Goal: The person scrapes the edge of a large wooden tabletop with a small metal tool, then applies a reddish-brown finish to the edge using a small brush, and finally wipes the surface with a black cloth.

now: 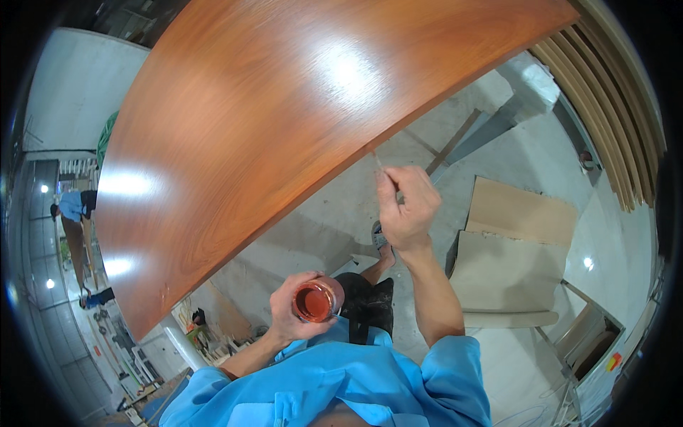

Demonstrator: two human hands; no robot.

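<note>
A large glossy reddish-brown wood-grain panel [249, 135] spans the upper left, its long edge slanting across in front of me. My right hand [411, 206] is closed in a pinch on a thin brush [378, 159], whose tip meets or nearly meets that edge. Low in front of my body, my left hand [286, 313] wraps round a small open jar [313, 302] with red-brown paint inside. Paint also smears the jar's rim. The bristles are too small to make out clearly.
Flattened cardboard [516, 263] lies on the floor to the right. Long brown boards [605, 107] are stacked at the far right, near a plastic-wrapped bundle [530, 82]. A metal frame [594, 334] stands lower right. At the far left is another person [73, 206].
</note>
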